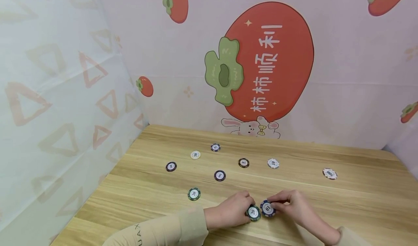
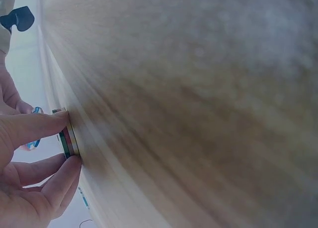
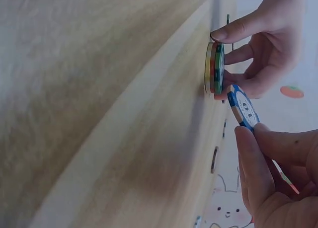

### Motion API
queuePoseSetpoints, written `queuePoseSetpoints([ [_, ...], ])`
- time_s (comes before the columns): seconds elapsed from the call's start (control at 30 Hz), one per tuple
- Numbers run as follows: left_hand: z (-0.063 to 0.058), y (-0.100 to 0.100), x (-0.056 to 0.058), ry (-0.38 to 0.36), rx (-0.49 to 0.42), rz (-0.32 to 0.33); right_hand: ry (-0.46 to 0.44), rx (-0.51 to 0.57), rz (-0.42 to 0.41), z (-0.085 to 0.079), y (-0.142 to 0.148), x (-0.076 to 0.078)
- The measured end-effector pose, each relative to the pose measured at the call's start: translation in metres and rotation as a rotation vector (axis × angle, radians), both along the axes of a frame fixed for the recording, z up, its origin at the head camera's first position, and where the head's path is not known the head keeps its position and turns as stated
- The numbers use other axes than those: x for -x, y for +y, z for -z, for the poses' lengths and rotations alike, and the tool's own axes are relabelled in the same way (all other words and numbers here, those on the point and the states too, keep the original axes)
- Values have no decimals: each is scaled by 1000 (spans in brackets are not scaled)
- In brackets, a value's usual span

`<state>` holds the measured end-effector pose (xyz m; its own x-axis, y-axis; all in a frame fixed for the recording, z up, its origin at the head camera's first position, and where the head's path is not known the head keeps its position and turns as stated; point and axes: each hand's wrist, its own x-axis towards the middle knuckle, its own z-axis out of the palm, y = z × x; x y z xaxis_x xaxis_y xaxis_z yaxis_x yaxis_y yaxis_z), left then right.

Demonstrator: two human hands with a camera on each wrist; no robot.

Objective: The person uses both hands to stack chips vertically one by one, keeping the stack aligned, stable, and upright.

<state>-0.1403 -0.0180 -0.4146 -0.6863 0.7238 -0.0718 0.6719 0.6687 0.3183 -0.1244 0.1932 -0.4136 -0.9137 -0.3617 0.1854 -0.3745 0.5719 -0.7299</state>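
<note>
Near the front of the table, my left hand [image 1: 228, 210] grips a short stack of poker chips [image 1: 253, 212] by its edges. A green chip marked 20 tops the stack, with red and yellow chips beneath it in the right wrist view, where the stack [image 3: 214, 68] stands on the table. Just to the right, my right hand [image 1: 298, 206] pinches a blue poker chip [image 1: 267, 208] marked 10 between thumb and fingers. This chip [image 3: 243, 107] is tilted and raised off the wood, close beside the stack.
Single chips lie scattered farther back on the wooden table [image 1: 147, 195]: a green 20 chip [image 1: 194, 193], a black 100 chip [image 1: 243, 162], a white 10 chip [image 1: 273, 163], a red-and-white 500 chip [image 1: 330, 173] and several others. Patterned cloth walls [image 1: 179, 111] border the table.
</note>
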Motion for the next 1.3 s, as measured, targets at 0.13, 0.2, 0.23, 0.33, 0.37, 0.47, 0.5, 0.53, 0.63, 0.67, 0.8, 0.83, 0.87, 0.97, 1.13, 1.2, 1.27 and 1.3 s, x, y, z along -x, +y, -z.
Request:
queuePoseSetpoints([
  [0.13,1,0,1,-2,-3,3,-169,104,-5,3,-3,1],
  [0.2,2,0,1,-5,-6,6,-226,139,2,6,-5,1],
  [0.23,3,0,1,-3,-6,7,-243,149,5,7,-6,1],
  [0.33,2,0,1,-3,-2,3,-294,180,16,10,-8,0],
  [0.37,2,0,1,-4,0,-1,-311,190,20,11,-9,1],
  [0.47,1,1,1,-5,4,-10,-356,223,21,14,-10,1],
  [0.5,1,1,1,-7,4,-11,-362,228,16,14,-11,1],
  [0.53,1,1,1,-9,3,-12,-366,233,10,15,-11,1],
  [0.63,1,1,1,-6,-1,-10,-369,241,-7,17,-12,1],
  [0.67,1,1,1,-7,-4,-10,-369,242,-14,17,-13,1],
  [0.8,2,0,1,-3,-15,-8,-380,244,-30,18,-15,2],
  [0.83,2,0,2,0,-17,-8,-376,240,-33,18,-16,2],
  [0.87,2,0,2,0,-18,-8,-372,239,-37,18,-17,2],
  [0.97,2,0,1,1,-19,-10,-354,223,-39,18,-20,1],
  [1.13,1,0,1,0,-14,-17,-313,177,-41,17,-27,0],
  [1.2,0,0,1,-1,-14,-18,-300,161,-40,17,-29,0],
  [1.27,1,0,1,-1,-14,-17,-294,151,-33,17,-31,-1],
  [1.3,1,0,1,-1,-16,-15,-290,146,-29,17,-32,-1],
])
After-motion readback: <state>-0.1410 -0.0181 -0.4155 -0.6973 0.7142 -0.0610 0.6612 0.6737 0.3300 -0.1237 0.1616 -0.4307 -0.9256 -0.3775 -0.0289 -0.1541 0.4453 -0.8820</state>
